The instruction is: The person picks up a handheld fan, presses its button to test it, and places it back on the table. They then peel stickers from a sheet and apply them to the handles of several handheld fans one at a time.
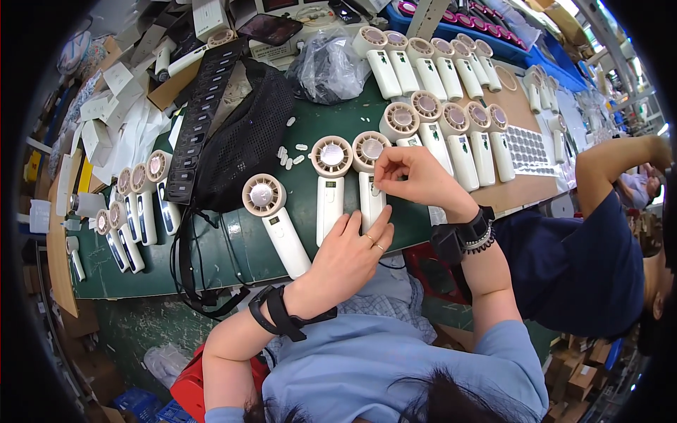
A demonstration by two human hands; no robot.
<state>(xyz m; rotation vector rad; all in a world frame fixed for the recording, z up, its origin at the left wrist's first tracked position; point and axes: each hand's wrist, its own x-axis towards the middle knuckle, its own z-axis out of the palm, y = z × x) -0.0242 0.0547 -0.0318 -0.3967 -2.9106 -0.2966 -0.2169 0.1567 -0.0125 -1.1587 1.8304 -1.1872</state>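
A cream handheld fan (pixel 370 185) with a round ribbed head lies in front of me, its lower handle mostly covered by my left hand (pixel 347 255). The fingers of that hand are spread around and over the handle, gripping it. My right hand (pixel 417 178) is closed in a pinch at the upper handle of this fan; whatever lies between its fingertips is too small to make out. Directly left lies a second handheld fan (pixel 330 201), with a small dark display window, its handle touched by my left fingertips. A third handheld fan (pixel 285 243) lies tilted further left.
Rows of handheld fans (pixel 462 158) fill the right side beside a sheet of round stickers (pixel 530 151). More fans (pixel 144 211) lie left. Small white pieces (pixel 285 156), a black mesh bag (pixel 247 141) and a clear plastic bag (pixel 328 67) are on the green table (pixel 204 261). Another person (pixel 578 240) is at right.
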